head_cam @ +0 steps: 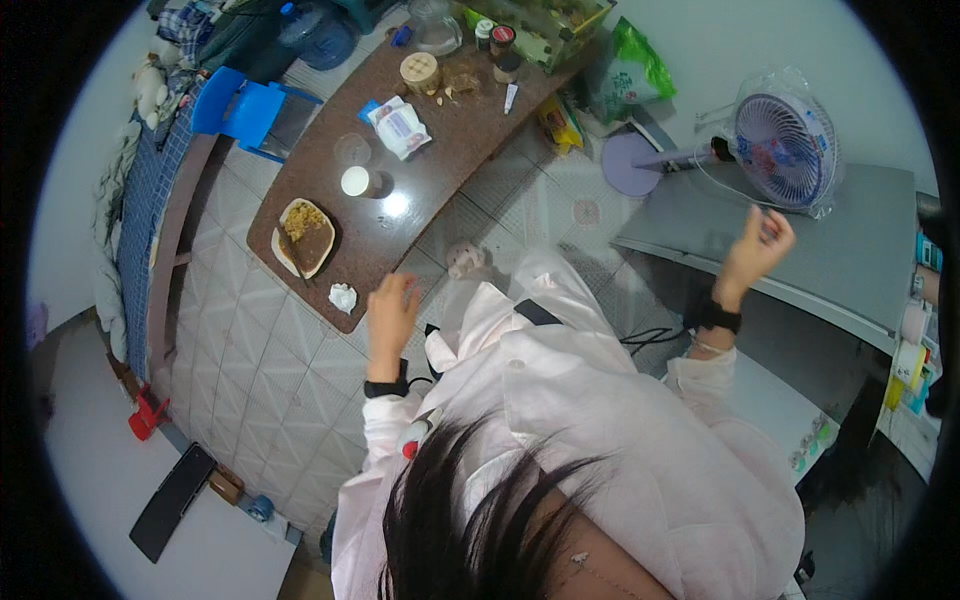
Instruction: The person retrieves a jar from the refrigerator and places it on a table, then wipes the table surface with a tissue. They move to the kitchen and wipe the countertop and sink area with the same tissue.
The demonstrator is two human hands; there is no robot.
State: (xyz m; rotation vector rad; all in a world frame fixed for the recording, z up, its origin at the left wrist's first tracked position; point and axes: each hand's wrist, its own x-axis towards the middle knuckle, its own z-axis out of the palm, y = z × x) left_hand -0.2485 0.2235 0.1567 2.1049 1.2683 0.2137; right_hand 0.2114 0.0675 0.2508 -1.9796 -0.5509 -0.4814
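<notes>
Fingers apart and holding nothing, my left hand (391, 315) hangs by the near corner of a brown stone-like tabletop (375, 232). A crumpled white tissue (343, 298) lies just left of it, and beyond that is a bowl (328, 244) of food with a dark utensil in it. My right hand (757, 244) is raised at the edge of a grey table (840, 255), its fingers loosely curled with nothing seen in them. Close to it stands a purple electric fan (786, 150) under clear plastic. A white cup (358, 181) and a pack of wipes (401, 127) rest on the brown table.
A blue plastic chair (251, 112) stands left of the brown table, near a large blue water bottle (319, 37). Jars and a glass tank (551, 34) occupy the far end. A green bag (630, 75) is by the wall. Black cables (649, 339) lie beneath the grey table.
</notes>
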